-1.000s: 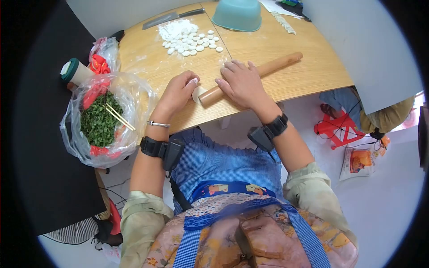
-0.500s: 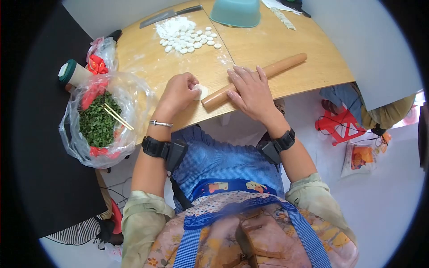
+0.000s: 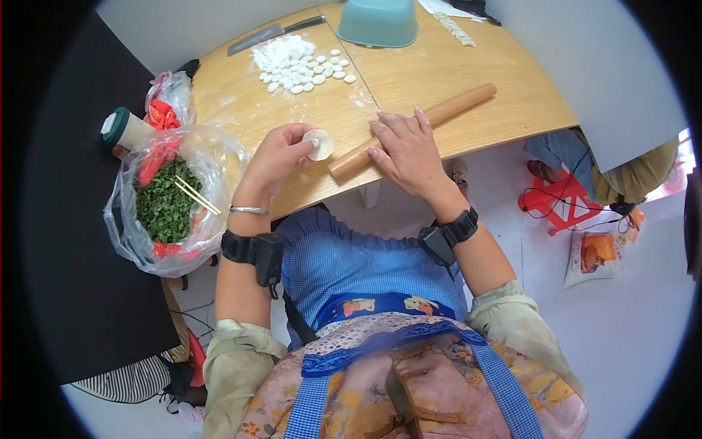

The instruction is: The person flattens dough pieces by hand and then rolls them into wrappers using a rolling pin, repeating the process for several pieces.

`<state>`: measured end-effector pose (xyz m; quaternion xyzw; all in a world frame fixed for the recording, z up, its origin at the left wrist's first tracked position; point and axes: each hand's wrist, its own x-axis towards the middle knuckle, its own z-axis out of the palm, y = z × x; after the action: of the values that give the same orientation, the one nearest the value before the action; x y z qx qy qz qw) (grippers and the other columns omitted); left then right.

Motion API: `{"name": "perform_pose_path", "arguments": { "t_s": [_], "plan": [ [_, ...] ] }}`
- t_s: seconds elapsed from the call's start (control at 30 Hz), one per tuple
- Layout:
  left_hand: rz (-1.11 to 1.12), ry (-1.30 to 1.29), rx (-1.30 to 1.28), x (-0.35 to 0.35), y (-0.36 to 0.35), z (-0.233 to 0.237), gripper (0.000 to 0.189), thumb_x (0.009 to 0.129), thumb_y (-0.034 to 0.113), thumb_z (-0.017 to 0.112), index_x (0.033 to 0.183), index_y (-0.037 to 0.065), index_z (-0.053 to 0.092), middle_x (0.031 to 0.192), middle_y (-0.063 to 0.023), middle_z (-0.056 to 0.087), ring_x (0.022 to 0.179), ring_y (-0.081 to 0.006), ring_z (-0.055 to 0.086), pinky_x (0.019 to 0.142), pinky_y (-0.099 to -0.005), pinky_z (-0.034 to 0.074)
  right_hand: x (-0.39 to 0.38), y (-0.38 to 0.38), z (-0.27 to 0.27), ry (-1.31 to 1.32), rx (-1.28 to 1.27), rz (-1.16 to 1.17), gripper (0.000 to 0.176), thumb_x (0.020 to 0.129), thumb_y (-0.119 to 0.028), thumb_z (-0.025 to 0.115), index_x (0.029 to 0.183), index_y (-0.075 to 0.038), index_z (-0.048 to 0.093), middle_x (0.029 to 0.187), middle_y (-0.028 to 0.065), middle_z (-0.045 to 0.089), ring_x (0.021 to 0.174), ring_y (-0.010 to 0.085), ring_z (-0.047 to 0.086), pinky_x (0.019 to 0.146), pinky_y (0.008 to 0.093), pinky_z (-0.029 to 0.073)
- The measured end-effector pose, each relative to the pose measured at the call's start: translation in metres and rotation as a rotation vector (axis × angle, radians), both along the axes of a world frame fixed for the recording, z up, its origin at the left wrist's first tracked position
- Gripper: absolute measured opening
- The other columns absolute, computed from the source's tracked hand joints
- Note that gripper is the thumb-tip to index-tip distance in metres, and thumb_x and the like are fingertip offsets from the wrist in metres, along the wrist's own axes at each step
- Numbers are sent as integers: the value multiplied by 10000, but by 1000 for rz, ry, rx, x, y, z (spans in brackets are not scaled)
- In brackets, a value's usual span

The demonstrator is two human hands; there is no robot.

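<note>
My left hand point(image 3: 284, 155) pinches a small round dough wrapper point(image 3: 318, 145) between thumb and fingers, just above the table and left of the rolling pin's near end. Across the wooden rolling pin point(image 3: 459, 104) lies my right hand point(image 3: 406, 150), palm down with its fingers stretched and spread. The pin rests slantwise on the table point(image 3: 468, 135), its near end by the front edge. Farther back, several flattened dough pieces point(image 3: 319, 79) sit beside a heap of white flour point(image 3: 281, 50).
A cleaver point(image 3: 256, 39) and an upturned teal basin point(image 3: 376, 23) are at the back. On the left, a plastic-lined bowl of chopped greens point(image 3: 164, 208) holds chopsticks point(image 3: 194, 192), near a green-lidded cup point(image 3: 130, 128). A red stool point(image 3: 559, 201) stands on the floor at right.
My left hand has lifted the dough wrapper from beside the rolling pin and tilted it, so its round face shows. My right hand stays on the pin.
</note>
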<state>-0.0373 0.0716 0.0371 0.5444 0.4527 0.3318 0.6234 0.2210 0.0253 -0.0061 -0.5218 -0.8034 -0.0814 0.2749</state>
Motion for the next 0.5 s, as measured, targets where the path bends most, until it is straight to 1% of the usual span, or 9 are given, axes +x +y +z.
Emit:
{"name": "perform_pose_path", "arguments": {
  "t_s": [0.13, 0.23, 0.3, 0.33, 0.4, 0.43, 0.5],
  "plan": [
    [-47, 56, 24, 0, 1, 2, 295, 910, 71, 644, 1187, -24, 674, 991, -12, 691, 818, -64, 590, 701, -209, 461, 0, 0, -1, -20, 11, -7, 476, 971, -397, 550, 1305, -63, 614, 1366, 139, 584, 1288, 300, 515, 1188, 577, 238],
    [-62, 84, 18, 3, 2, 4, 263, 908, 73, 650, 1143, -39, 691, 984, -14, 697, 851, -85, 615, 726, -224, 476, -1, 0, -1, -23, 10, -7, 469, 972, -395, 549, 1298, -65, 618, 1361, 137, 588, 1283, 300, 519, 1186, 577, 240],
    [-147, 163, 124, 2, 11, -8, 232, 866, 66, 670, 1064, -50, 706, 962, -50, 712, 862, -122, 644, 746, -248, 502, -1, -1, 0, -24, 10, -7, 462, 972, -392, 549, 1291, -65, 621, 1357, 134, 591, 1278, 300, 522, 1185, 577, 243],
    [-144, 161, 121, 3, 16, -14, 232, 866, 66, 670, 1064, -50, 706, 962, -50, 712, 862, -122, 644, 746, -248, 502, -1, -2, 1, -9, 4, -4, 447, 973, -390, 549, 1274, -70, 630, 1346, 130, 598, 1272, 298, 527, 1181, 576, 247],
    [-164, 426, 422, 5, 24, -17, 232, 817, 64, 684, 1014, -57, 702, 912, -92, 721, 825, -145, 650, 739, -272, 515, 0, 0, 1, 3, 1, 5, 432, 974, -388, 549, 1257, -75, 640, 1335, 125, 606, 1265, 297, 533, 1178, 575, 251],
    [-162, 426, 423, 4, 27, -18, 232, 817, 64, 684, 1014, -57, 702, 912, -92, 721, 825, -145, 650, 739, -272, 515, 1, 1, 1, 8, 11, 16, 417, 974, -388, 549, 1236, -79, 649, 1323, 123, 612, 1262, 293, 537, 1172, 575, 260],
    [-209, 515, 347, 8, 26, -8, 201, 816, 37, 672, 1000, -41, 687, 894, -49, 689, 837, -119, 628, 777, -266, 518, 1, 2, 3, 12, 16, 25, 402, 975, -388, 550, 1215, -83, 658, 1311, 120, 619, 1259, 289, 540, 1166, 575, 269]
  ]
}}
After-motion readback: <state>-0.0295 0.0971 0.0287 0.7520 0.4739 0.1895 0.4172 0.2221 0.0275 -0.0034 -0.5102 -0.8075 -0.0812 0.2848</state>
